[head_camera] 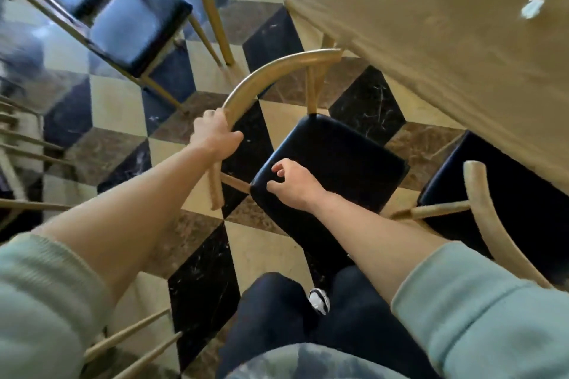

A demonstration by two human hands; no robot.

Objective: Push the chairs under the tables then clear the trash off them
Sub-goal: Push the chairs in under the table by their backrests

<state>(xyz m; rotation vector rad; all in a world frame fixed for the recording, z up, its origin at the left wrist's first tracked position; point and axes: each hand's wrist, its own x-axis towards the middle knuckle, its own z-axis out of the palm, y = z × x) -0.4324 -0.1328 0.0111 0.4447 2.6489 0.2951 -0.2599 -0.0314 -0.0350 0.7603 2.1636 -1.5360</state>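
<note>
A wooden chair with a black padded seat and a curved backrest stands beside the corner of a tan wooden table. My left hand grips the lower end of the curved backrest. My right hand rests on the near corner of the seat, its fingers curled over the edge. A small white scrap of trash lies on the tabletop at the right.
A second black-seated chair sits partly under the table at right. Another chair stands at the upper left by more table legs. More chair legs show at the lower left. The floor is chequered tile.
</note>
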